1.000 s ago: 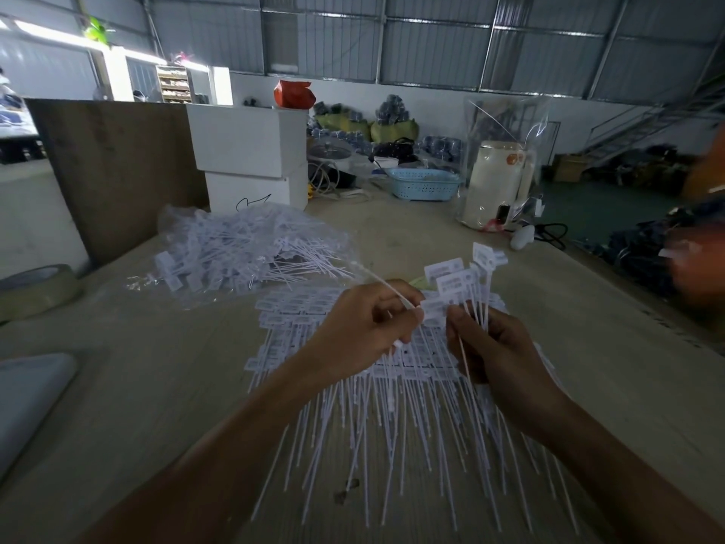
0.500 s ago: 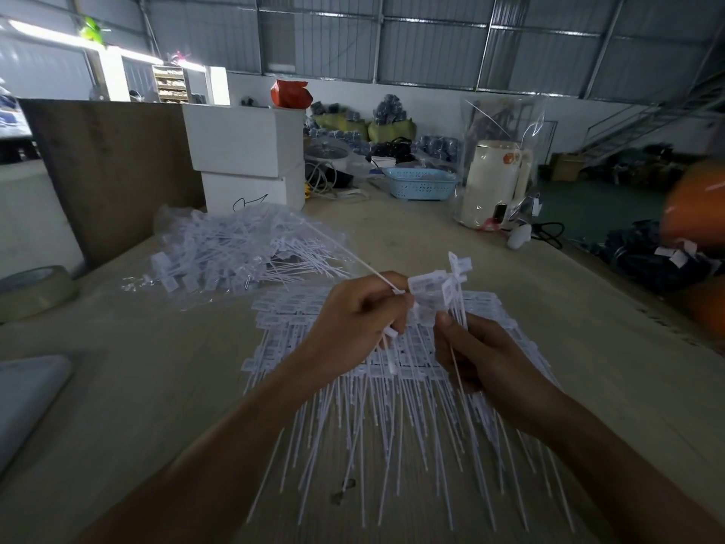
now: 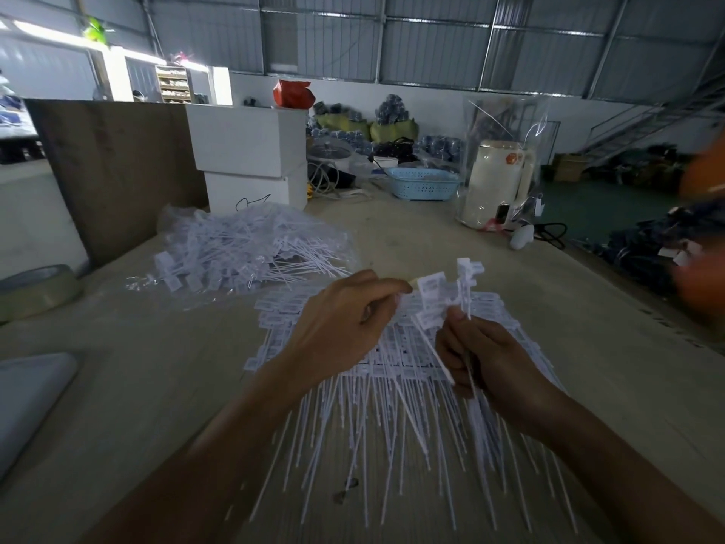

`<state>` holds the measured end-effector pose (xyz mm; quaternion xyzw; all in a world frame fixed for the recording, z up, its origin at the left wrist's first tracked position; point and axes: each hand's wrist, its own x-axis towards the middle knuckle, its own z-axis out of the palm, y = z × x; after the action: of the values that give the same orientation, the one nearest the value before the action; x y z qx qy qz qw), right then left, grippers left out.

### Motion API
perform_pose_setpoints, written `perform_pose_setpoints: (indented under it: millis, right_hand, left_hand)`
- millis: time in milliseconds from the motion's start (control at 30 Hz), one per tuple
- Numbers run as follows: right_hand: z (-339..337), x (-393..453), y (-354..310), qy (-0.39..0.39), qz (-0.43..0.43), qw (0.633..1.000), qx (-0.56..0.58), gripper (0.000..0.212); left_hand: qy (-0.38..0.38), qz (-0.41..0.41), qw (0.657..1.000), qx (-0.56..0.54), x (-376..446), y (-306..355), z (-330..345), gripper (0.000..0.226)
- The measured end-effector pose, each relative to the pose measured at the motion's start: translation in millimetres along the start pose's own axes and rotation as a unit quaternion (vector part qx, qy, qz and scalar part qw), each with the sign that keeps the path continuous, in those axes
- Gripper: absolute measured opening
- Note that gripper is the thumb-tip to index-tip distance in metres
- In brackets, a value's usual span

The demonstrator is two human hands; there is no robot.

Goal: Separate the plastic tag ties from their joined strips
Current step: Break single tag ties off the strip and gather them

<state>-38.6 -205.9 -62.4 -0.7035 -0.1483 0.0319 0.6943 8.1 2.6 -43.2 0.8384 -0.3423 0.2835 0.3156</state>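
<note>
Both hands work mid-separation: my left hand (image 3: 345, 320) pinches one white plastic tag tie (image 3: 430, 286), my right hand (image 3: 484, 357) grips the joined strip (image 3: 463, 284) (fingers curled); next, I judge, twist apart.

tie (image 3: 431, 347) tail swung down from left hand (image 3: 345, 327), strip (image 3: 451, 292) fewer tags

One head-worn wide-angle view looks forward and down, close over the table (image 3: 117, 386), warehouse wall beyond.

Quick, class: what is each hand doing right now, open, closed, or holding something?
Left hand: closed, pinching one tag tie by its head.
Right hand: closed, holding a joined strip of tag ties by the stems.
</note>
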Motion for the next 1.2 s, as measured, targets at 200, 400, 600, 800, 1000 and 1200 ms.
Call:
perform_pose_setpoints:
  millis: [200, 400, 600, 800, 1000, 1200]
  right_hand:
    - [-2, -2, -3, 0.039, 0.005, 0.998, 0.051, 0.04]
    - [-6, -1, -5, 0.031, 0.043, 0.998, 0.04, 0.036]
    - [-3, -2, -6, 0.051, 0.021, 0.998, 0.016, 0.033]
    - [-7, -3, -8, 0.059, 0.046, 0.992, 0.1, 0.03]
    - [-8, -3, -6, 0.047, 0.033, 0.994, 0.089, 0.031]
    - [-10, -3, -2, 0.018, 0.009, 0.997, 0.068, 0.03]
  left_hand:
    - [-0.06, -0.029, 0.99, -0.124, 4, 8, 4, 0.046]
    - [-0.081, -0.002, 0.993, -0.083, -1, 12, 12, 0.058]
    - [-0.021, 0.015, 0.991, -0.131, 0, 18, 11, 0.037]
    - [-0.013, 0.042, 0.999, 0.024, -4, 13, 10, 0.033]
    - [-0.006, 0.041, 0.999, 0.023, -5, 18, 9, 0.03]
    - [-0.015, -0.027, 0.994, -0.107, -3, 20, 12, 0.02]
